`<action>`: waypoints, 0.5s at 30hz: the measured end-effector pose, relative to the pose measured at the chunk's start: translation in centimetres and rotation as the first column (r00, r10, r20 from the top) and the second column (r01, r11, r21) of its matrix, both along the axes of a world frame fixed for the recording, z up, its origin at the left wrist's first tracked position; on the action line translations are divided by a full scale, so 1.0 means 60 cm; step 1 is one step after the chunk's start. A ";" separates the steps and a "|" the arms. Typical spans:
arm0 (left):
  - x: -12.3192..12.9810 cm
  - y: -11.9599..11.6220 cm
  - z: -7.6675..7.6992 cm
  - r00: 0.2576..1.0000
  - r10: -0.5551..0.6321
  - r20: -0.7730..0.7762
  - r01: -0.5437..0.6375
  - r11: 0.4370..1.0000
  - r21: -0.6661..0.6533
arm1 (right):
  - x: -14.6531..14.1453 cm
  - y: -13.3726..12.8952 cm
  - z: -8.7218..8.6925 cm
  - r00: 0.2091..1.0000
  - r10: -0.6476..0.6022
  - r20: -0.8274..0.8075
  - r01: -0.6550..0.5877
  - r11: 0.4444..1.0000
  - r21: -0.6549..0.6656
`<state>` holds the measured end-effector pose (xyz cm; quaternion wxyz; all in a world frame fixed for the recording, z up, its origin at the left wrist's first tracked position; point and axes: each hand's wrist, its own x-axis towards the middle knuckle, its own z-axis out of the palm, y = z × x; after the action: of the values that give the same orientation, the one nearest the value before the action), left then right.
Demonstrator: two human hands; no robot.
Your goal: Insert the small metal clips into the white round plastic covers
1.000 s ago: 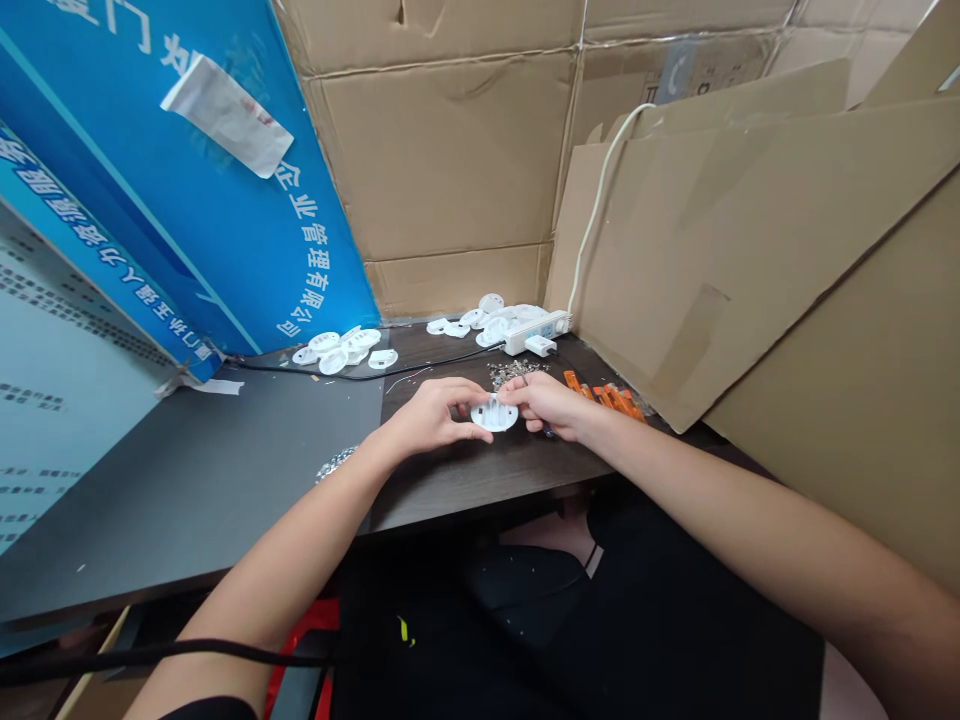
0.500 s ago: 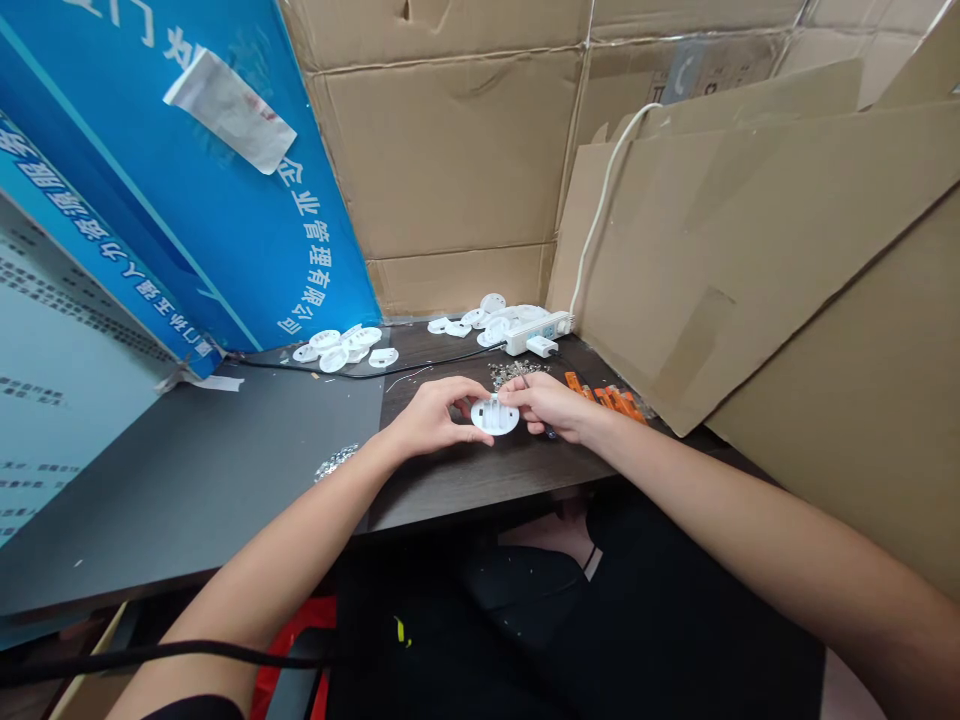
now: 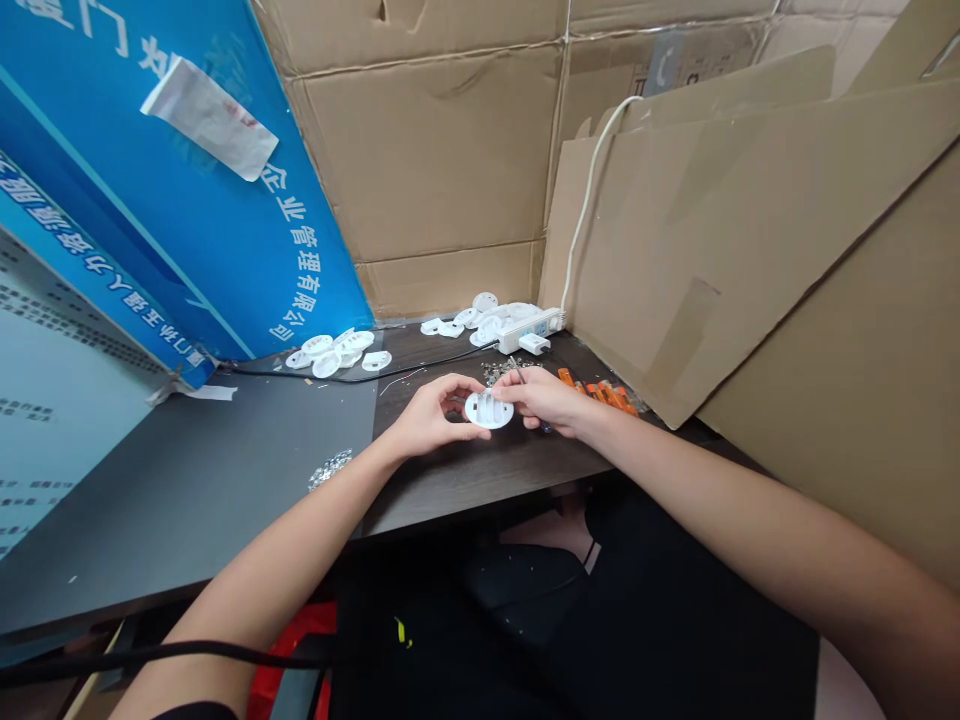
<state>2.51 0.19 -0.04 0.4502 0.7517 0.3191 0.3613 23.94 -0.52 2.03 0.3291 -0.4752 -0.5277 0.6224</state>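
1. Left hand (image 3: pixel 436 414) pinches the left side of the white disc (image 3: pixel 488 412), thumb and fingers parted by its width.
2. Right hand (image 3: pixel 541 398), fingers nearly closed, grips its right far edge and a thin tool (image 3: pixel 516 366).
3. The disc is held above the table (image 3: pixel 450 485).
4. Beyond: small metal parts (image 3: pixel 495 371), then the power strip (image 3: pixel 529 330); orange pieces (image 3: pixel 609 394) right.

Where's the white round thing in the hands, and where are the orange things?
White round piece (image 3: pixel 491 411), head view: its ribbed middle.
Orange things (image 3: pixel 604 395), head view: one's side.
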 end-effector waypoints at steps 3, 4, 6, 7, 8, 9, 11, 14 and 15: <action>0.003 -0.001 -0.005 1.000 -0.010 0.027 0.011 0.999 -0.053 | 0.002 0.005 -0.004 1.000 0.001 0.019 -0.002 1.000 0.015; 0.003 0.000 -0.006 0.999 -0.016 0.034 0.018 0.998 -0.067 | 0.003 0.007 -0.006 0.999 0.004 0.042 -0.005 1.000 0.019; 0.003 0.002 -0.010 1.000 -0.003 0.014 0.004 0.997 -0.071 | 0.006 0.011 -0.010 0.989 -0.003 0.150 -0.007 0.998 0.066; 0.002 0.003 -0.011 0.999 0.022 -0.030 -0.024 0.999 -0.049 | 0.008 0.013 -0.012 0.972 -0.017 0.233 -0.014 0.991 0.130; 0.000 0.005 -0.011 0.993 0.056 -0.101 -0.057 0.998 -0.006 | 0.011 0.014 -0.013 0.946 -0.037 0.323 -0.036 0.975 0.219; -0.001 0.007 -0.012 0.978 0.095 -0.187 -0.087 0.995 0.055 | 0.014 0.016 -0.015 0.911 -0.060 0.408 -0.081 0.944 0.319; -0.004 0.012 -0.011 0.920 0.167 -0.354 -0.097 0.974 0.206 | 0.019 0.015 -0.017 0.837 -0.089 0.539 -0.220 0.848 0.482; -0.008 0.016 -0.011 0.851 0.203 -0.484 -0.019 0.933 0.358 | 0.019 0.009 -0.016 0.725 -0.095 0.682 -0.424 0.720 0.550; -0.009 0.017 -0.011 0.842 0.201 -0.500 0.003 0.926 0.378 | 0.016 0.006 -0.015 0.679 -0.111 0.726 -0.468 0.696 0.544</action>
<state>1.98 1.19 -0.70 0.1779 0.8741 0.3974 0.2155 24.92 -0.15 1.15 0.1828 -0.4580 -0.8523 0.1743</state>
